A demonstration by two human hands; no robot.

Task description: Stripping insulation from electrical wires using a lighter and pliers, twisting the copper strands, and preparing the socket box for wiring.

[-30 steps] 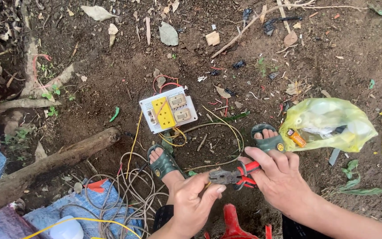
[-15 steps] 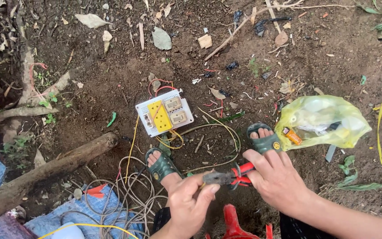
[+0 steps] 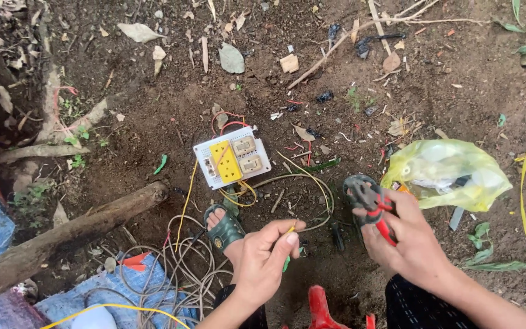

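Left hand [image 3: 263, 262] pinches the thin yellow insulated wire [image 3: 290, 229] at its fingertips, right hand [image 3: 412, 240] closed round red-handled metal pliers [image 3: 375, 210] off to its side, white-and-yellow plastic socket board [image 3: 231, 159] beyond; loose pinch could let wire slip

Socket board [image 3: 232, 159] on dirt behind feet, log [image 3: 68, 234] left, bag [image 3: 448, 173] right, wire coil [image 3: 171, 274] btwn log & foot.
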